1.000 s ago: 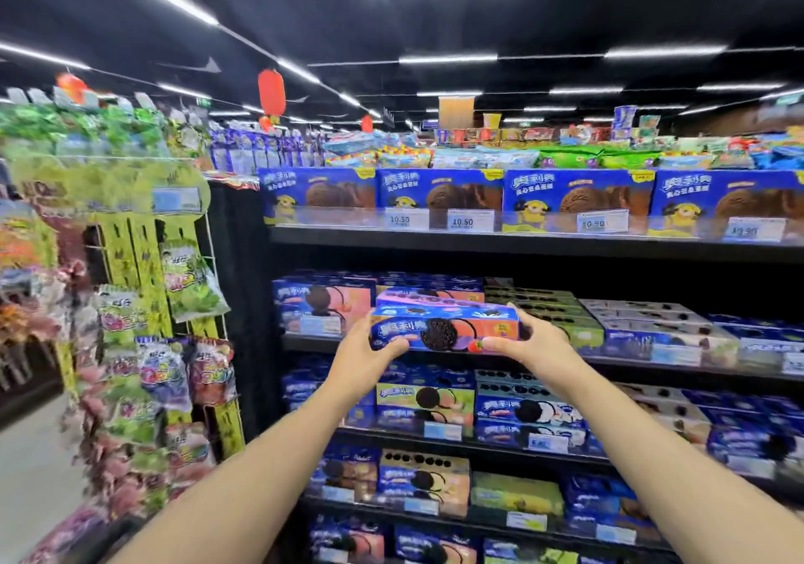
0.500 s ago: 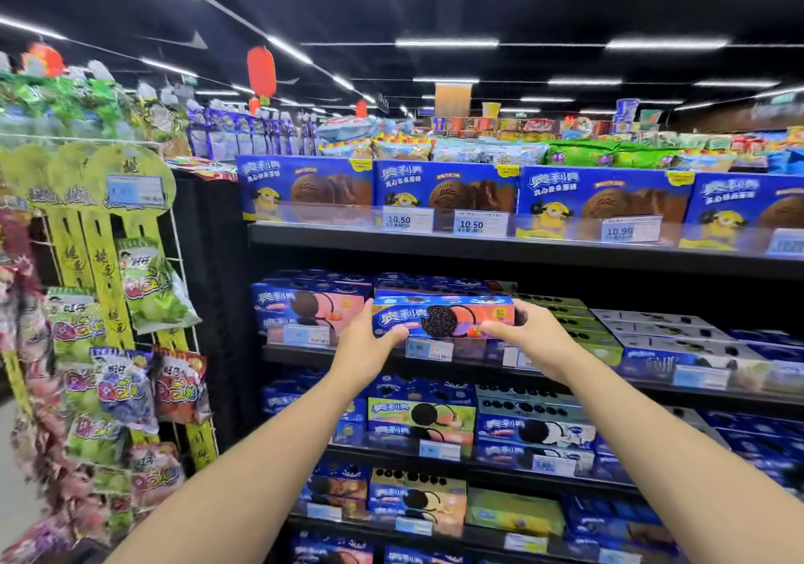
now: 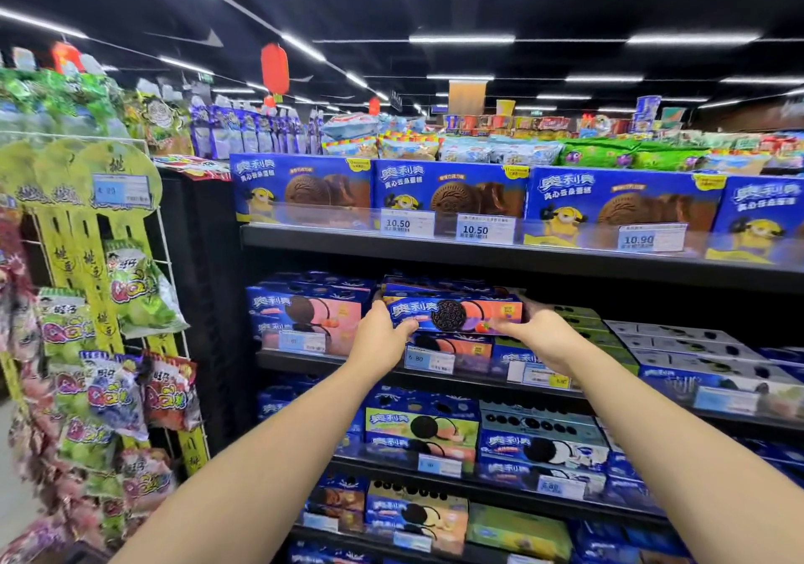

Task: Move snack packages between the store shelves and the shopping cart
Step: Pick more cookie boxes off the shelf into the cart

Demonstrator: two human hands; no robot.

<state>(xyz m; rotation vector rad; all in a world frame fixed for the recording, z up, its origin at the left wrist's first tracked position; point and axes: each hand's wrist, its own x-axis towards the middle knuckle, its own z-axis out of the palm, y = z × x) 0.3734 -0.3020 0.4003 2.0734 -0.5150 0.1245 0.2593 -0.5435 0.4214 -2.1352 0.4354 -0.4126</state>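
Two hands are on one cookie box (image 3: 457, 313): my left hand (image 3: 383, 339) grips its left end, thumb curled over the lower front edge, and my right hand (image 3: 544, 337) grips the right end, thumb along the front, its fingers hidden behind. It is a blue box with a dark round cookie and pink and orange halves printed on its face. It sits level at the front of the second shelf (image 3: 296, 358), directly over a matching box (image 3: 452, 348) in the same stack; I cannot tell whether it rests on that one or hangs just clear of it. Just to its left stands a stack of pink-faced boxes (image 3: 304, 320), and green-topped boxes (image 3: 583, 324) lie to its right. Above, the top shelf (image 3: 435, 254) carries large blue boxes (image 3: 300, 189) with price tags (image 3: 407, 224) reading 10.50. At far left hangs a rack of candy bags (image 3: 130, 293)
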